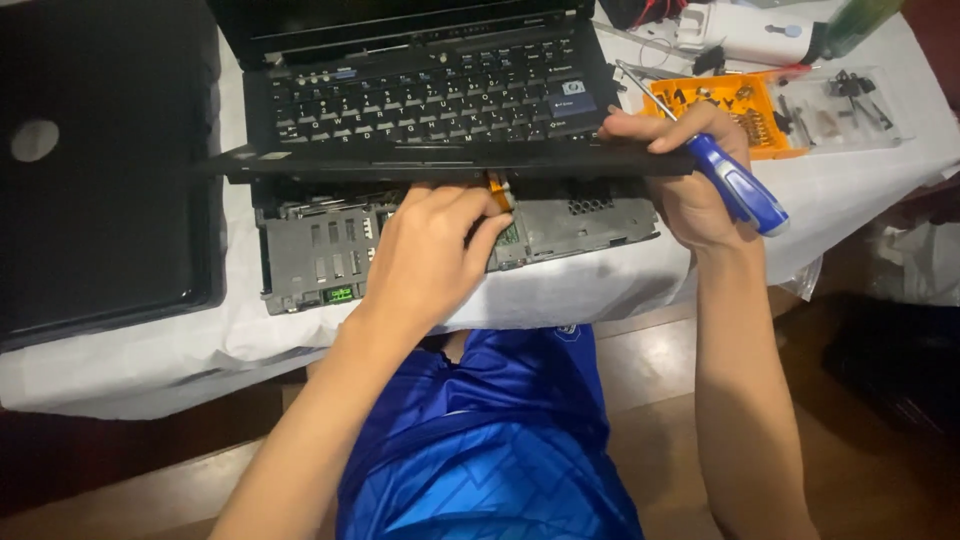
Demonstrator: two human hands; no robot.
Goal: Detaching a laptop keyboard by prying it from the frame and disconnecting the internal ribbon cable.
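Leftmost, lid: a flat black lid (100,170) lies on the white cloth (150,345), well apart from both hands.
Laptop base: the open base (330,255) sits at the table's near edge, its grey inner frame and a small green part bare along the front.
Keyboard: the black keyboard panel (420,100) is tilted up off the base, front edge raised, with an orange ribbon cable (497,190) running down from under it.
Left hand: the left hand (430,255) reaches into the gap under the raised panel – fingers curled and close together, tips just beside the cable; whether they pinch it I cannot tell.
Right hand: the right hand (690,170) clamps the panel's right front corner, fingers on top and the rest of the hand below the edge.
Screwdriver: a blue-handled screwdriver (735,185) is held in that same hand against the panel, handle pointing down and right, thin shaft pointing up and left.
Bit tray: an orange tray of bits (760,125) with a clear lid (850,105) lies just behind the right hand.
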